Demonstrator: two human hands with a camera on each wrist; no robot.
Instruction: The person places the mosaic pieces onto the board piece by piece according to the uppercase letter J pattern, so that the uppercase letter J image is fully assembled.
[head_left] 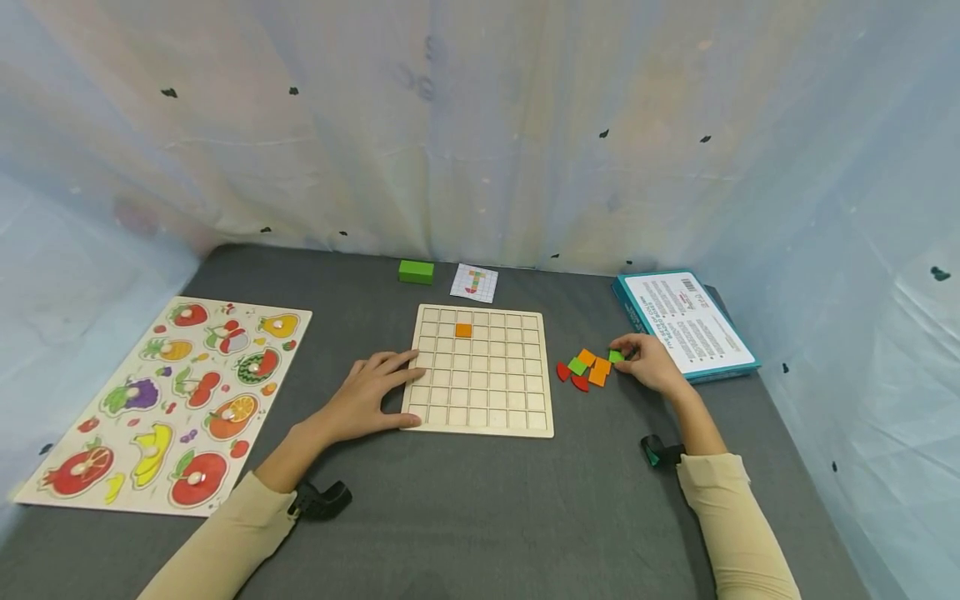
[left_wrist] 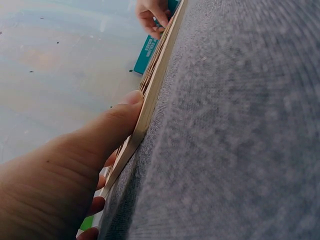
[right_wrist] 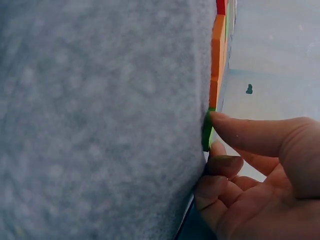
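Note:
My left hand (head_left: 366,398) rests on the left edge of a wooden grid board (head_left: 480,377), its fingers spread and its thumb at the near corner. One orange square tile (head_left: 463,331) lies in a cell of the board's top row. To the right of the board, my right hand (head_left: 649,363) pinches a green square tile (head_left: 616,356) between thumb and index finger. In the right wrist view that green tile (right_wrist: 208,132) is at table level, beside the orange tiles (right_wrist: 216,55). The loose pile holds red quarter-round tiles (head_left: 580,383), another green tile (head_left: 577,366) and several orange ones.
A pattern card (head_left: 473,283) and a green block (head_left: 416,272) lie behind the board. On the left is a fruit puzzle board (head_left: 247,333). A teal box (head_left: 690,321) sits behind my right hand. Pale curtains (head_left: 480,125) enclose the grey tabletop (head_left: 480,517).

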